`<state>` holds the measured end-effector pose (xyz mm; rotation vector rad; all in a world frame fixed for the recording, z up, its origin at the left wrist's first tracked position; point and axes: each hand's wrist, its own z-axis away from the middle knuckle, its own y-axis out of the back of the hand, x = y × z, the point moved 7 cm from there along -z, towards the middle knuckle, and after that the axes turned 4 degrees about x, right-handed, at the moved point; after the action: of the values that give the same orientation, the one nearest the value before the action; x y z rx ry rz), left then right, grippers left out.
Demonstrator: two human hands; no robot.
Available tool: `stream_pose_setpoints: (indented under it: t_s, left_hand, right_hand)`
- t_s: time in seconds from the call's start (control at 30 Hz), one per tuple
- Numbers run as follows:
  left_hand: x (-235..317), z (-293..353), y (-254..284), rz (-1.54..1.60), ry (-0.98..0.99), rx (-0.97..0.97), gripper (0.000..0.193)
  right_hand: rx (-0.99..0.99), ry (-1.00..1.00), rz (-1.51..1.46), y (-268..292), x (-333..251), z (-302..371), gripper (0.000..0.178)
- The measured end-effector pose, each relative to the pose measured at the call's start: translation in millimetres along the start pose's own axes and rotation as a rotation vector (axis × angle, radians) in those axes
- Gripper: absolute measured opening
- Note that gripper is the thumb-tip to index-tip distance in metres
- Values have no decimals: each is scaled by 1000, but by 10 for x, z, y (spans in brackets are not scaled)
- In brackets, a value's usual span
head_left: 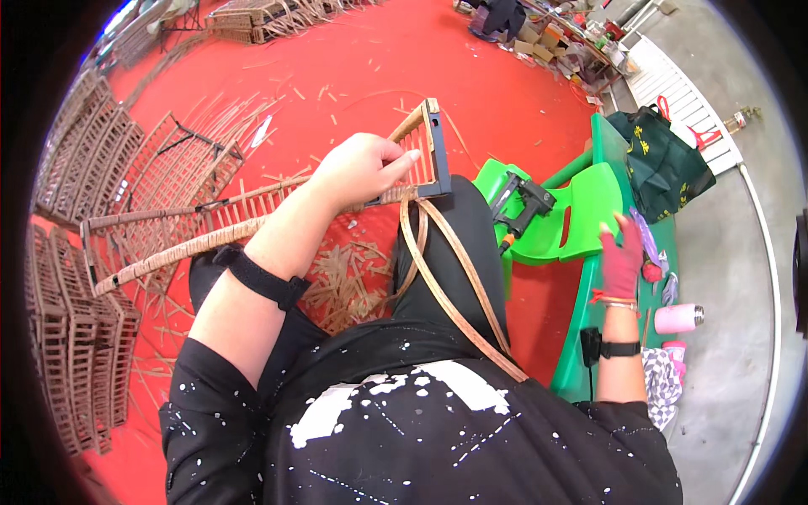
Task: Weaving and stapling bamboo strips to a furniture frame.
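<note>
A long narrow frame [185, 220], wrapped in brown wicker strips with dark metal corners, lies across my thighs. My left hand [358, 172] is closed over its rail near the right end, thumb pointing right. Loose flat wicker strips [454, 311] hang from the frame's right end over my right thigh toward my waist. My right hand [621, 257], in a red glove with bare fingertips, is over the green bench beside the chair edge, fingers slightly apart; I see nothing in it. A black nail gun [523, 206] lies on the bright green chair [581, 219] to its left.
Stacked wicker frames [80, 328] stand at the left. Cut strip scraps [349, 286] litter the red floor. The green bench [576, 353] at my right bears a pink bottle [677, 318] and a checked cloth [661, 383]. A dark green bag [661, 160] stands farther back.
</note>
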<state>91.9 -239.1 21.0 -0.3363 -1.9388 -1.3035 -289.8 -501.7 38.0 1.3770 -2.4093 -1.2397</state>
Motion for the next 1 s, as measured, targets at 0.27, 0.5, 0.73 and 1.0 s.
stream_pose_setpoints:
  t_s: [0.27, 0.5, 0.73, 1.0]
  left_hand:
    - [38, 29, 7, -229, -58, 46, 45]
    - [69, 12, 24, -247, -40, 60, 43]
    - [4, 26, -25, -244, -52, 47, 44]
    - [3, 30, -2, -259, 14, 32, 46]
  right_hand:
    - [-204, 780, -523, -622, -3008, -53, 39]
    - [-236, 751, -440, -1016, -3109, 11, 19]
    - [-136, -170, -1184, -453, -2640, -209, 11]
    - [231, -926, -1520, -313, -187, -189, 18]
